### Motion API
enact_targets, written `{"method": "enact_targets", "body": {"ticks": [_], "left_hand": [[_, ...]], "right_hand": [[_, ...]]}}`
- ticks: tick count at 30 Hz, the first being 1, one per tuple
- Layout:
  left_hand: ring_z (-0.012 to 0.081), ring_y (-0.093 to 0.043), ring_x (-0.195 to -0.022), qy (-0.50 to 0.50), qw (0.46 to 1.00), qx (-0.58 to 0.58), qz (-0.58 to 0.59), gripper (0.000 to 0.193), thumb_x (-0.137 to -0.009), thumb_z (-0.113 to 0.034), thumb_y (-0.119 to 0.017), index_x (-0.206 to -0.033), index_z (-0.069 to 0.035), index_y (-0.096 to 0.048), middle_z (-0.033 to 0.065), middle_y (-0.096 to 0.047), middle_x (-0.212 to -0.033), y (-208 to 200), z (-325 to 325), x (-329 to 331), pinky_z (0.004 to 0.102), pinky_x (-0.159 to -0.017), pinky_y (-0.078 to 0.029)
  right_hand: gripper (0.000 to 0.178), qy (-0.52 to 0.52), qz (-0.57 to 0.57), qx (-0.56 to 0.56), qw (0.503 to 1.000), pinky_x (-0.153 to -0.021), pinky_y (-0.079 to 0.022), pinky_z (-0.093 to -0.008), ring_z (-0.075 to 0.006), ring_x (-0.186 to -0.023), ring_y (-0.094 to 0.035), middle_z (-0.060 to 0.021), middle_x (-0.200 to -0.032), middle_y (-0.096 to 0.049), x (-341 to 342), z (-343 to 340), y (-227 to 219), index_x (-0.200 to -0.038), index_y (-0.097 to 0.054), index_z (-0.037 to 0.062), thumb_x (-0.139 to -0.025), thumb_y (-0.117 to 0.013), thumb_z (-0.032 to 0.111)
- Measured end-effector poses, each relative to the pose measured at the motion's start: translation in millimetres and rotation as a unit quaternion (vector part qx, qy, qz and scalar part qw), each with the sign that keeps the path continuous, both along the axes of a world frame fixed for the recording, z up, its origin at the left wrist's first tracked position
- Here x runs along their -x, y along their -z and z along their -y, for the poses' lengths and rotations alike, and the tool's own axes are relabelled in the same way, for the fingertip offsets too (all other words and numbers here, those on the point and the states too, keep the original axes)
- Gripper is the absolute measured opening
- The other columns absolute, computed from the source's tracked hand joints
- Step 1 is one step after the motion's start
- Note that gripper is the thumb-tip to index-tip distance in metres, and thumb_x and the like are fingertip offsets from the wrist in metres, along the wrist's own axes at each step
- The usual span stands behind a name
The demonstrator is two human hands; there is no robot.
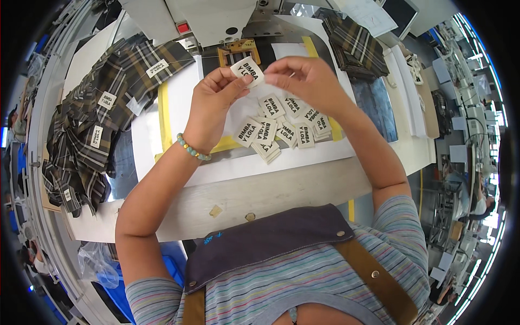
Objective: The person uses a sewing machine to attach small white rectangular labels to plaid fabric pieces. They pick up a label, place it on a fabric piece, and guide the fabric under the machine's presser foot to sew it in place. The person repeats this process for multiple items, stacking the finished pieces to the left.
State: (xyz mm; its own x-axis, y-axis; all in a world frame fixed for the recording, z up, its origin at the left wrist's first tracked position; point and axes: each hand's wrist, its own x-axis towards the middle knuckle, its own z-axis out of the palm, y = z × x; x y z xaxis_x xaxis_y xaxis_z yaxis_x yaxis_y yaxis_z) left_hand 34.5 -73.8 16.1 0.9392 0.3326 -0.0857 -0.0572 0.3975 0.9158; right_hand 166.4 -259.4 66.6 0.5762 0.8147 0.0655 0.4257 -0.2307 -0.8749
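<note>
Nearest, the pale table (260, 189) runs across in front of the person, and a loose, overlapping pile of white square labels with black lettering (287, 131) lies beyond its near edge. Farther in, above the work surface, the left hand (210, 105) pinches one white square label (248, 70) between thumb and fingers. The right hand (311, 81) has thumb and forefinger drawn close beside that label's right edge; whether they touch it, I cannot tell. Brown-and-black plaid fabric pieces (111, 132) heap at left, more folded plaid fabric (357, 49) lies far right, and a white machine with a red switch (214, 21) stands at the far side.
</note>
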Motion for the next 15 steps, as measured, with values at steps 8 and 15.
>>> {"method": "enact_targets", "body": {"ticks": [8, 15], "left_hand": [[0.0073, -0.068, -0.091, -0.021, 0.991, -0.135, -0.007, 0.024, -0.100, -0.010, -0.078, -0.121, -0.002, -0.072, 0.0015, -0.076, -0.109, -8, 6, -1, 0.0231, -0.088, -0.056], [0.0057, -0.065, -0.081, 0.010, 0.953, -0.304, 0.009, 0.022, -0.098, -0.018, -0.081, -0.111, -0.002, -0.077, -0.0017, -0.076, -0.090, 16, -27, -4, 0.0225, -0.076, -0.052]], "right_hand": [[0.028, 0.008, -0.016, -0.007, 1.000, -0.071, -0.055, -0.0281, -0.0113, -0.075, -0.068, -0.0062, -0.086, -0.077, -3, -2, 20, -0.103, -0.079, -0.0012, -0.096, -0.082, 0.026], [0.027, -0.006, 0.019, 0.011, 1.000, -0.073, -0.057, -0.0294, -0.0132, -0.076, -0.070, -0.0086, -0.087, -0.078, -3, -5, 17, -0.103, -0.080, -0.0012, -0.096, -0.082, 0.025]]}}
